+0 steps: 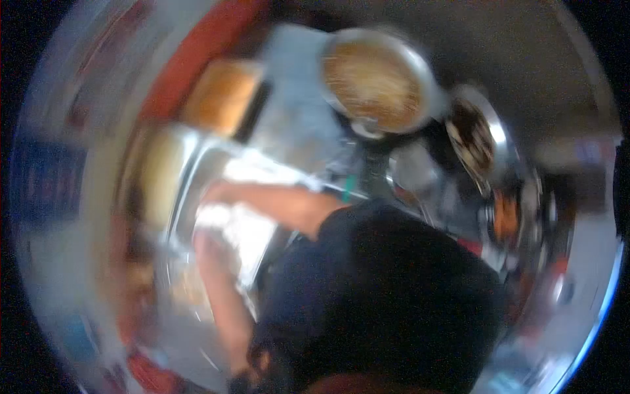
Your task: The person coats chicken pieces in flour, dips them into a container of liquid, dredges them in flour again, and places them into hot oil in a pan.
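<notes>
A cluttered kitchen-like bench (292,128) spreads out under heavy motion blur; on it a rectangular tray (182,190) lies before the wearer, presumably within easy reach of both arms; a soft-edged white item (220,214) shows at the tray, between the right hand (220,192) and the left hand (208,240), which seem to meet it from opposite sides to steady it; blur hides the fingers, so I cannot tell whether either hand grips or lies open; an orange-brown box (226,92) stands just beside the tray, to its right; farther right, a round pan (428,79) holds golden-brown food.
</notes>
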Action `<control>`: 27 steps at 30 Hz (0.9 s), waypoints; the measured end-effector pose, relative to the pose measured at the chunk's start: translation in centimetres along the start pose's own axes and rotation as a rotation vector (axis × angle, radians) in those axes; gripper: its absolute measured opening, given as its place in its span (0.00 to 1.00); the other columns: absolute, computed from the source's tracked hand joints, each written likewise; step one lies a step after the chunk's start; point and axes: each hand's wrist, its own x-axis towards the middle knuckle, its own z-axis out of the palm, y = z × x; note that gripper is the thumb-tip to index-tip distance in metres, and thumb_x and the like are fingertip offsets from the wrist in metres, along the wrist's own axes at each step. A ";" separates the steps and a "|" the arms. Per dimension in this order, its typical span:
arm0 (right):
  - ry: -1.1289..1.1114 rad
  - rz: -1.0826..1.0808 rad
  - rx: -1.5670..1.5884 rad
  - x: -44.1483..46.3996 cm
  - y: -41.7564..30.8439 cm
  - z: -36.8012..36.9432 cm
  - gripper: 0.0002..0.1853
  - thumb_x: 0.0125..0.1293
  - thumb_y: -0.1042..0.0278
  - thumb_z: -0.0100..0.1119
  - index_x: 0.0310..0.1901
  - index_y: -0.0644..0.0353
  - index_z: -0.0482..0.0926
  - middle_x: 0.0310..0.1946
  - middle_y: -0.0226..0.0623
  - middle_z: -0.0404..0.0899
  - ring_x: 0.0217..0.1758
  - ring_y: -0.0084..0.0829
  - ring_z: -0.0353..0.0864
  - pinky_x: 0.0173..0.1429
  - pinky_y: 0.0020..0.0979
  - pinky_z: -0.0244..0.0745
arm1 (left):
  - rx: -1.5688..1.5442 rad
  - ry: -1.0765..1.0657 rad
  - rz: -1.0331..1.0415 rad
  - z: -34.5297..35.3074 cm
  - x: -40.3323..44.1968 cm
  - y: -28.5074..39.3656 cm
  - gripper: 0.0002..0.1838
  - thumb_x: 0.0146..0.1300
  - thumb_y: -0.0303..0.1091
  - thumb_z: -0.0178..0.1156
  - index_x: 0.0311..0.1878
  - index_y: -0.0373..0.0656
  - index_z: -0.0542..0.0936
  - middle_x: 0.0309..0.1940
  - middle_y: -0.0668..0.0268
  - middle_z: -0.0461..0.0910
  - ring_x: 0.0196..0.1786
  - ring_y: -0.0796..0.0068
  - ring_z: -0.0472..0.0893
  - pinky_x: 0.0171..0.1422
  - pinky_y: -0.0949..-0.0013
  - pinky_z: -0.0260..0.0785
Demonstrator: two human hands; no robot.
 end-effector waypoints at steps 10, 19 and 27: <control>0.035 0.355 0.196 -9.0 -4.9 -7.7 0.16 0.52 0.55 0.58 0.36 0.58 0.82 0.36 0.43 0.80 0.41 0.39 0.77 0.45 0.41 0.70 | 0.999 -0.259 -0.083 -10.7 8.9 -4.7 0.12 0.59 0.37 0.48 0.44 0.44 0.72 0.33 0.64 0.73 0.32 0.67 0.74 0.32 0.64 0.68; 0.255 0.372 0.970 -17.5 -11.5 -8.5 0.23 0.58 0.53 0.58 0.50 0.61 0.77 0.49 0.42 0.77 0.53 0.33 0.72 0.59 0.36 0.64 | 1.560 -0.520 0.482 -4.9 4.1 -5.7 0.09 0.56 0.40 0.50 0.26 0.46 0.73 0.17 0.69 0.68 0.20 0.69 0.67 0.25 0.68 0.65; 0.030 0.515 1.145 -12.1 -9.6 -9.1 0.18 0.64 0.58 0.47 0.48 0.62 0.74 0.42 0.41 0.75 0.44 0.32 0.75 0.44 0.37 0.75 | -0.278 0.236 -0.281 -6.2 0.8 -7.4 0.05 0.60 0.37 0.50 0.28 0.50 0.70 0.18 0.72 0.69 0.23 0.75 0.71 0.25 0.71 0.66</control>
